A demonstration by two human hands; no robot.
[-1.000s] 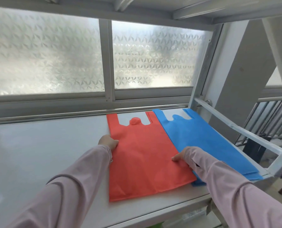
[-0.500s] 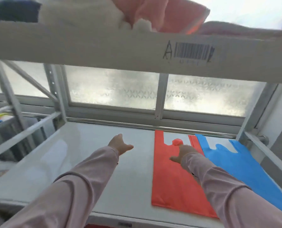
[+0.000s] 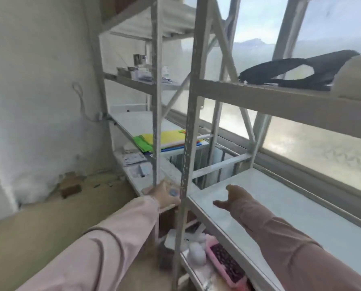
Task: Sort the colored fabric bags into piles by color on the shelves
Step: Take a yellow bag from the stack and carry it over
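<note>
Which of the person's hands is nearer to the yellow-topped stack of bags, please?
Left. The left hand is by the posts, just below the yellow-topped stack of bags in view; the right hand is farther right, over the white shelf.

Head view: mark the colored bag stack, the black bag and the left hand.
colored bag stack [image 3: 171,137], head view, on the yellow top bag.
black bag [image 3: 331,66], head view, on its solid right part.
left hand [image 3: 165,195], head view, on the back of the hand.

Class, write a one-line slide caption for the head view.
Left hand by a shelf post, right hand over white shelf; colored bags beyond.
</note>
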